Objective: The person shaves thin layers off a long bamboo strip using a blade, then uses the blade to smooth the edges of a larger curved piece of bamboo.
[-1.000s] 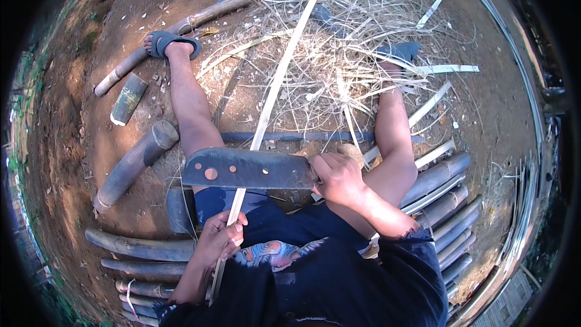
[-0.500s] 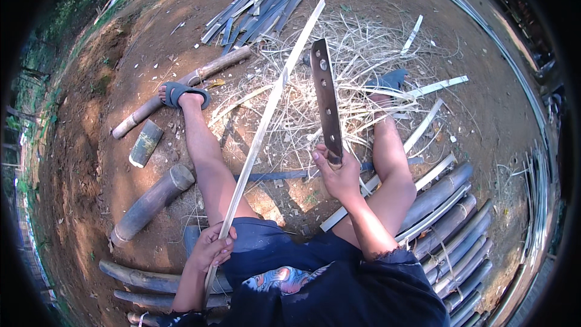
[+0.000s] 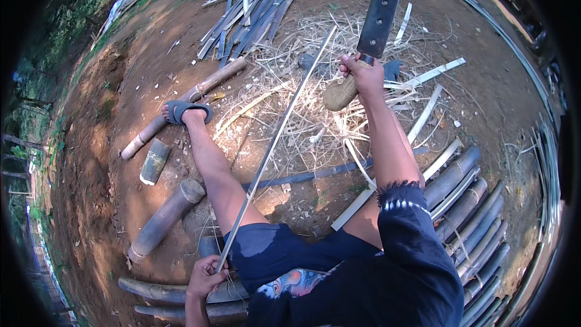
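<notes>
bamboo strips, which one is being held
The long, thin strip in the left hand, slanting up across the middle of the view; it alone is gripped, while those in the pile at the top have no hand on them.

Strip (image 3: 273, 145) slants from left hand (image 3: 207, 275), near left, to far middle; bars low sideways passage. Open air right of it, as far as right forearm (image 3: 393, 139). Raised knife (image 3: 370, 39) blocks far right. Shavings (image 3: 339, 118) tangle the far-middle ground. Left leg (image 3: 209, 157) and thick bamboo tube (image 3: 166, 221) obstruct left; poles (image 3: 461, 209) crowd near right.
</notes>
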`<state>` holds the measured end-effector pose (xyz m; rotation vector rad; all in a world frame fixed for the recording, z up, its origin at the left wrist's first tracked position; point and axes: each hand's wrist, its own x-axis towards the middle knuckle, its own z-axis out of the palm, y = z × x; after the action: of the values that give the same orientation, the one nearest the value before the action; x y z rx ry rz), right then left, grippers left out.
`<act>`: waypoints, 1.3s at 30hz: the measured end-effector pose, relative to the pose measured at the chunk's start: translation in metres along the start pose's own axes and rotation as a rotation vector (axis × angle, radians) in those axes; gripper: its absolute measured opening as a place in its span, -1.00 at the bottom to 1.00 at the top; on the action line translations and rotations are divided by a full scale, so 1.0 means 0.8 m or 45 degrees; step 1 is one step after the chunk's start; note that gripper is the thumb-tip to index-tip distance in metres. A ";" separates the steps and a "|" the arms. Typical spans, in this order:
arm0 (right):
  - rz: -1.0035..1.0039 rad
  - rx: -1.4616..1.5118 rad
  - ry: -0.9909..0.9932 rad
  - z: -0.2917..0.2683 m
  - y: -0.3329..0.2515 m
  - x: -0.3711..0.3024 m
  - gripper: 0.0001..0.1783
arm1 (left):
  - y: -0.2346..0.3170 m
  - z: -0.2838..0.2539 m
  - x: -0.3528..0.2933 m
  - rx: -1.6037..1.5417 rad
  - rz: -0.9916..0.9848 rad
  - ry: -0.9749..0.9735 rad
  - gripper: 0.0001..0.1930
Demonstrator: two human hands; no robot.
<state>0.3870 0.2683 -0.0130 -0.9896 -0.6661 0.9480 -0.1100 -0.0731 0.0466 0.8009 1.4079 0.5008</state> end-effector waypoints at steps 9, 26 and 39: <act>-0.164 -1.159 0.355 -0.135 -0.023 0.051 -0.78 | -0.014 -0.143 -0.056 0.394 0.015 0.591 -0.81; 0.564 0.092 -0.811 0.113 0.008 -0.224 -0.50 | 0.182 0.176 0.226 0.146 1.203 0.861 -0.70; 0.772 -0.113 -0.807 0.037 0.017 -0.286 -0.60 | 0.203 0.240 0.246 -0.063 1.242 0.908 -0.64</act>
<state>0.2553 0.0792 -0.0247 -0.9870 -0.9582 1.8209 0.1272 0.1401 0.0307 1.3318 1.5481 1.6920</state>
